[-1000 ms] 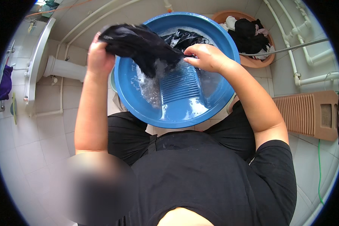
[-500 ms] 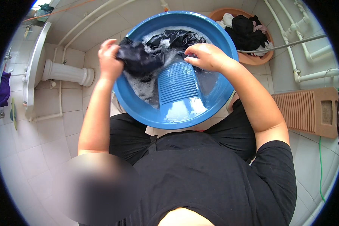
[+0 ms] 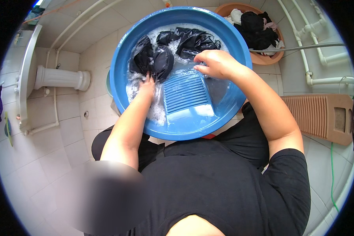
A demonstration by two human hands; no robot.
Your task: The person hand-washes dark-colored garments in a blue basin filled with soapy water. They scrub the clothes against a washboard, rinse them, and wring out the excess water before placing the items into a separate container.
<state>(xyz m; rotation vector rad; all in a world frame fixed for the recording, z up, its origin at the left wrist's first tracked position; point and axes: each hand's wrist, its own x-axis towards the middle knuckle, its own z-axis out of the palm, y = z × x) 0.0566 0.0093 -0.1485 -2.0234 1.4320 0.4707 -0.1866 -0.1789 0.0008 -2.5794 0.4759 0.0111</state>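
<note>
One black garment is lying among suds in the left of the blue basin, head view; the left hand is touching its near edge, whether grasping cannot be told. Right of the basin's centre, the right hand is hovering released, thumb and fingers parted, beside a second black garment.

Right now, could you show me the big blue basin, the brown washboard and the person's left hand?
Blue basin (image 3: pixel 120 74): head view, on its left inner wall.
Brown washboard (image 3: pixel 308 118): head view, on its ribbed face.
Left hand (image 3: pixel 147 87): head view, on the hand's back.
</note>
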